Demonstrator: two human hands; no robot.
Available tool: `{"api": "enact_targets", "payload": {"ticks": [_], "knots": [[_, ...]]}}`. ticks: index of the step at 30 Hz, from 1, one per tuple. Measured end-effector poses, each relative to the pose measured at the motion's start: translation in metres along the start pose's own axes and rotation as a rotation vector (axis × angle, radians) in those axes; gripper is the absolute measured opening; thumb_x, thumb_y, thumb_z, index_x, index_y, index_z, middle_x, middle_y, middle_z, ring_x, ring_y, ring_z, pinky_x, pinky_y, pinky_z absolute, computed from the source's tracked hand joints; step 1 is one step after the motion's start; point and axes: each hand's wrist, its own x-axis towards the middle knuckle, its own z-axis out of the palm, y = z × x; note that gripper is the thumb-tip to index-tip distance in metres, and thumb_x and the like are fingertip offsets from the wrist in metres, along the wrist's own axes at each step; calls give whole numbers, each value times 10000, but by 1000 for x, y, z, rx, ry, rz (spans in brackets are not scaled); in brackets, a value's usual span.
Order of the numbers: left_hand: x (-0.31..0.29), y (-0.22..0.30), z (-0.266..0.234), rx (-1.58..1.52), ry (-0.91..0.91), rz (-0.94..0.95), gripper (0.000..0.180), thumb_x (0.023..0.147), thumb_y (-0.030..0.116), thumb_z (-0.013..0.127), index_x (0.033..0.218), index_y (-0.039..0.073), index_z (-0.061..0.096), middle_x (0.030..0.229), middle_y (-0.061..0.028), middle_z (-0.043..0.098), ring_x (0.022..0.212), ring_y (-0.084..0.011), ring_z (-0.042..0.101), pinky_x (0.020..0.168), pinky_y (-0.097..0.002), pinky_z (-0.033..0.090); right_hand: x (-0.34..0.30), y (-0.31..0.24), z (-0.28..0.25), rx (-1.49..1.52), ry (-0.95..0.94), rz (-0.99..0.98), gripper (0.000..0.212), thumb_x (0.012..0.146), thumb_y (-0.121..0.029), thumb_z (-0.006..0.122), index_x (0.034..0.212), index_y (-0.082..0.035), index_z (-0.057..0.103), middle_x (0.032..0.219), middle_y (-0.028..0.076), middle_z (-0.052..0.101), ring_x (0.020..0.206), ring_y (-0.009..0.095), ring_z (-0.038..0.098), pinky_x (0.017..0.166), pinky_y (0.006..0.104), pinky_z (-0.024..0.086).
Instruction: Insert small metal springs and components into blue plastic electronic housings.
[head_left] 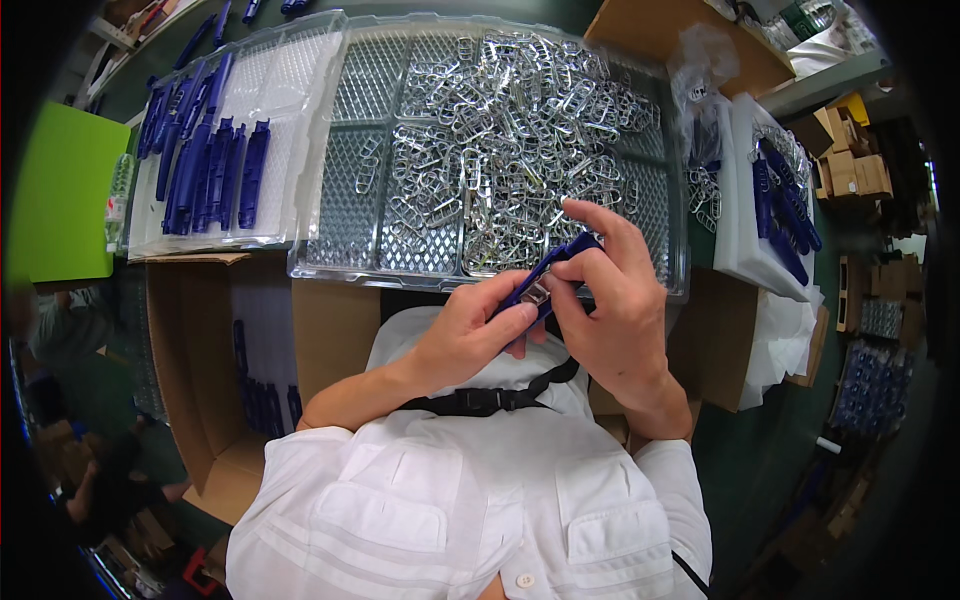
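Note:
Between my two hands, just over the near edge of the large clear tray, a dark blue plastic handle part (552,268) is held at a slant. My left hand (472,318) grips its lower end, thumb on top. A small shiny metal clip (537,293) sits in the part's hollow. My right hand (614,290) pinches at the part beside the clip with thumb and forefinger, while another finger sticks out over the tray. What the right fingertips press is partly hidden. Many loose metal clips (520,130) lie heaped in the clear tray (345,225) beyond my hands.
On the left, a second clear tray (285,185) holds several blue handle parts (205,175). A cardboard box (180,350) with more blue parts stands below it. At right, a white foam tray (738,200) carries blue pieces (785,210). A bottle (119,200) stands by a green panel (60,190).

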Motion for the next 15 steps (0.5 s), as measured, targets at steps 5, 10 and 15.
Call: {"api": "enact_targets", "payload": {"ticks": [5,10,15], "knots": [[9,-4,5,234,101,41,206,1069,190,624,1054,-8,681,766,-37,699,641,-80,629,583,-264,520,-8,-10,14,-35,213,124,397,798,26,807,1145,-26,623,1419,196,614,1248,362,666,871,397,610],[12,-1,7,395,161,110,247,1069,210,625,966,-7,686,699,-55,714,577,-104,665,527,-280,524,-10,-6,7,-76,142,226,485,812,15,805,1241,-38,585,1429,147,620,1184,271,695,851,357,596],[14,2,7,406,204,113,265,1051,210,631,906,-3,692,672,-72,722,572,-129,696,528,-289,534,-4,1,9,195,42,277,372,834,-13,785,1138,-3,572,1201,138,681,940,312,715,759,372,576]]}}
